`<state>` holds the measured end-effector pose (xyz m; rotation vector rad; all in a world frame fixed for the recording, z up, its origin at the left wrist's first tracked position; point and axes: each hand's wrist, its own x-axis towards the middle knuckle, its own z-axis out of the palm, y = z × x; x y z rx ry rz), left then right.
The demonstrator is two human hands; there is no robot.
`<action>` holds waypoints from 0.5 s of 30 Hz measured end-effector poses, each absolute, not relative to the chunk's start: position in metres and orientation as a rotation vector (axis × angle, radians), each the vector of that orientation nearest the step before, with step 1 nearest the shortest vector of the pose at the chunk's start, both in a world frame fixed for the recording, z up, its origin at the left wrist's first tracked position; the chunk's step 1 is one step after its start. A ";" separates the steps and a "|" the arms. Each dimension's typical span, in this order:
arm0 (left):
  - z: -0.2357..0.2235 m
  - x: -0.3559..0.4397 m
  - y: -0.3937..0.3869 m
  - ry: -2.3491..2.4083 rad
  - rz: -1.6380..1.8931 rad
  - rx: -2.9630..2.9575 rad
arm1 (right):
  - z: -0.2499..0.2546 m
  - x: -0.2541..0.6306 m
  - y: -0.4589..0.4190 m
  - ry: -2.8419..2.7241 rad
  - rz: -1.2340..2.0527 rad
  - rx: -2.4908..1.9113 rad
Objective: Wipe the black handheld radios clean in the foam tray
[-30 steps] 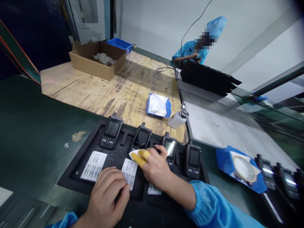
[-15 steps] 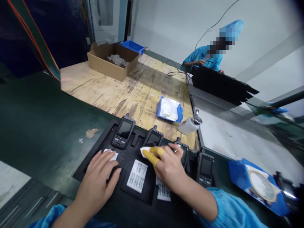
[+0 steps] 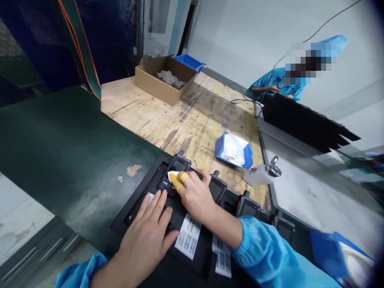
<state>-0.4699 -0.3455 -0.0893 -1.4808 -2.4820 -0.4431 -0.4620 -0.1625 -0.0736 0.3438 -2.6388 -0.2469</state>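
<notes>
A black foam tray (image 3: pixel 135 208) on the green belt holds several black handheld devices standing in slots, with white barcode labels (image 3: pixel 188 237) in front of them. My right hand (image 3: pixel 195 194), with yellow finger cots, pinches a small white cloth (image 3: pixel 172 176) against the leftmost device (image 3: pixel 177 166). My left hand (image 3: pixel 148 236) lies flat with fingers spread on the tray's near left part, over a label. Two more devices (image 3: pixel 216 185) (image 3: pixel 247 206) stand to the right.
A wooden board (image 3: pixel 180 116) lies beyond the tray with a cardboard box (image 3: pixel 163 80), a blue pack of white wipes (image 3: pixel 234 150) and a white dispenser bottle (image 3: pixel 261 174). Another person in blue works at the far right behind black trays (image 3: pixel 303 124).
My right hand has slid left with the cloth from the second device to the leftmost one. My left hand has stayed flat on the tray's left part. The view has swung left.
</notes>
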 end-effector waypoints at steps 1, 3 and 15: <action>-0.090 -0.469 -0.345 -2.493 -0.449 -1.474 | -0.074 -0.457 -0.165 -2.652 -0.223 0.401; -0.091 -0.469 -0.344 -2.518 -0.474 -1.463 | -0.072 -0.456 -0.164 -2.664 -0.218 0.450; -0.090 -0.469 -0.344 -2.573 -0.568 -1.439 | -0.071 -0.468 -0.173 -2.665 -0.258 0.489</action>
